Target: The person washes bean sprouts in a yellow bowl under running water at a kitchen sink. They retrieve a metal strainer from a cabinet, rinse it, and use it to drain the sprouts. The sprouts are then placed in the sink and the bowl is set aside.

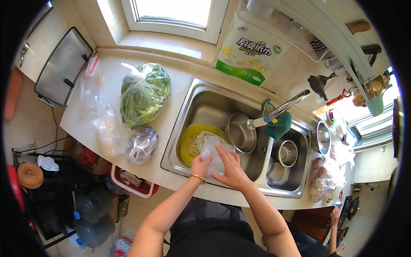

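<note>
Over the left basin of the steel sink (208, 99), my left hand (200, 167) grips the side of a clear plastic bag (213, 149). My right hand (231, 167), its fingers spread, lies against the bag's right side; whether it grips the plastic I cannot tell. Beneath the bag a yellow-green plastic basin (185, 144) holds pale sprouts (193, 144), partly hidden by the bag. A steel pot (241, 133) leans in the same basin, right of the yellow one, under the faucet (279, 107).
Left on the counter lie a bag of green vegetables (146, 96), a bundled plastic bag (142, 144) and clear bags. The right basin holds a small steel pot (288, 153). Beyond it stand a bowl (321, 138) and a filled bag (324, 180). Another person's arm (334, 225) shows lower right.
</note>
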### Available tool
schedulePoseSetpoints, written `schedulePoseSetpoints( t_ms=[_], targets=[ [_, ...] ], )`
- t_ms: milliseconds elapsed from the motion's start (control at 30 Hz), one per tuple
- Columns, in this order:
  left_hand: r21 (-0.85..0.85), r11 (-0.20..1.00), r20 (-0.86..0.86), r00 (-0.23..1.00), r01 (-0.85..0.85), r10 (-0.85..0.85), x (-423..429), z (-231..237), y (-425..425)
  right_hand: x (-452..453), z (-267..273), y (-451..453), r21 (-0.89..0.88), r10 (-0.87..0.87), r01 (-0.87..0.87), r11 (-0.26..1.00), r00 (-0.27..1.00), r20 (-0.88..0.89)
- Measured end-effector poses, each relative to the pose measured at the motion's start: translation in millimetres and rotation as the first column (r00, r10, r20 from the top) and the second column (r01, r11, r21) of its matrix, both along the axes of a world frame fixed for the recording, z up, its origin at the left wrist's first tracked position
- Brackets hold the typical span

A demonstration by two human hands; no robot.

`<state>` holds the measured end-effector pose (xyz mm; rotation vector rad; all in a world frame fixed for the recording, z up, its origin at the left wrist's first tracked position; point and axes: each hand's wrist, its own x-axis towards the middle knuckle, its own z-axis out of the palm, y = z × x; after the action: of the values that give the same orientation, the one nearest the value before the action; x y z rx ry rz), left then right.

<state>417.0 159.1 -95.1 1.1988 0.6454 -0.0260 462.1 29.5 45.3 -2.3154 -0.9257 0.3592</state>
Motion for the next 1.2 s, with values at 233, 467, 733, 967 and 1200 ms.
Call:
schedulePoseSetpoints(
  t_ms=[233, 467, 733, 967, 1200],
  targets=[
    [-0.591, 0.781, -0.083, 0.978, -0.204, 0.193, -3, 5, 20, -17, -21, -41, 0.002, 0.0, -0.001, 1.0, 0.997, 0.075],
    [-0.664, 0.725, -0.011, 0.971, -0.185, 0.237, -6, 13, 9, -17, -40, -44, 0.183, -0.55, 0.557, 0.81, 0.83, -0.091],
    [-0.712, 0.676, -0.088, 0.98, -0.188, 0.179, -6, 10, 5, 16, -89, -38, 0.03, -0.207, 0.821, 0.57, 0.179, -0.962],
    [-0.613, 0.687, -0.306, 0.919, -0.39, 0.249, -7, -14, 4, 18, -106, -44, -0.041, 0.225, 0.935, 0.352, -0.128, -0.966],
    [-0.701, 0.623, -0.409, 0.911, -0.346, 0.047, 0, -18, -9, 24, -88, -9, 0.016, 0.359, 0.934, 0.356, -0.121, -0.925]
  ],
)
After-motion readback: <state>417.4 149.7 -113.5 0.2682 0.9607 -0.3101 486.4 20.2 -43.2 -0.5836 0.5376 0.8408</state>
